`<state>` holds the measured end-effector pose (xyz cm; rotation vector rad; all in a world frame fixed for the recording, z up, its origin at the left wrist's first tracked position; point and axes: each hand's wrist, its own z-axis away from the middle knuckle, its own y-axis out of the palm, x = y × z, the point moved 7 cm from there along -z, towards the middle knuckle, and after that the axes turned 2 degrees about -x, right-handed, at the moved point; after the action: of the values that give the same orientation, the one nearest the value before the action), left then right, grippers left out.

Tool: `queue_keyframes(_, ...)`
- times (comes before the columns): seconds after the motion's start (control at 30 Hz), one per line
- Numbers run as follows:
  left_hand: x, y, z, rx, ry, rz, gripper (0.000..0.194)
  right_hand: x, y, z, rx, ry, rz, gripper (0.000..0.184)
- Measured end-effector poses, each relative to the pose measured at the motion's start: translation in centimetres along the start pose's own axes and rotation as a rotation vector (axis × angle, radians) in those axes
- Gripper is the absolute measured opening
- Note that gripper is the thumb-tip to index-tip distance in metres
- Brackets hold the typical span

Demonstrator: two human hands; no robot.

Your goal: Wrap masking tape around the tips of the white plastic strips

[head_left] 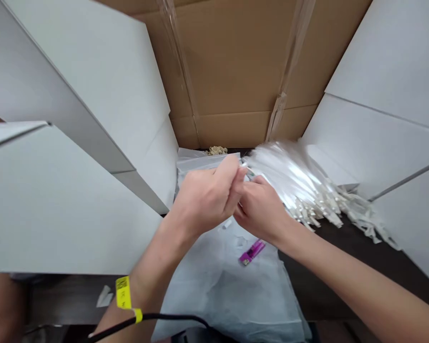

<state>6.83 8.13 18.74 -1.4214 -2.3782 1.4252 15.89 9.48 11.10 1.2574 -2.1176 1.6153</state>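
Observation:
My left hand [209, 195] and my right hand [259, 207] meet at the middle of the view, both with fingers curled. Between their fingertips they pinch a small clear plastic piece [246, 171], too blurred to name. Just right of my hands lies a fanned pile of narrow clear plastic bags [300, 183] with white ends. Under my hands is a stack of pale plastic sheets [229, 281], and a small purple lighter [252, 251] lies on it below my right wrist. A yellow band [123, 293] is on my left wrist.
Grey-white cardboard sheets [75, 200] stand at the left and more of them [386, 119] at the right. A brown carton [232, 71] closes the back. The dark tabletop [343, 247] shows at the right. A black cable [157, 318] runs along the bottom.

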Motion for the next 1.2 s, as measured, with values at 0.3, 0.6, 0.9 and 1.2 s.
queue_keyframes(0.3, 7.3, 6.0, 4.7, 0.089, -0.455, 0.549, 0.041, -6.1, 0.9, 11.5, -0.03, -0.253, 0.655, 0.027)
queue_keyframes(0.6, 6.2, 8.6, 5.4, 0.155, -0.405, 0.563, 0.042, -4.3, -2.7, 5.4, -0.032, 0.2, -0.148, 0.034)
queue_keyframes(0.9, 6.5, 9.2, 6.6, 0.352, -0.559, 0.827, 0.048, -3.7, -0.9, 3.4, 0.029, 0.106, -0.277, 0.019)
queue_keyframes(1.2, 5.1, 10.3, 7.5, 0.688, -0.775, 1.119, 0.054, -2.1, -1.2, 5.5, -0.21, -0.466, 0.329, 0.009)
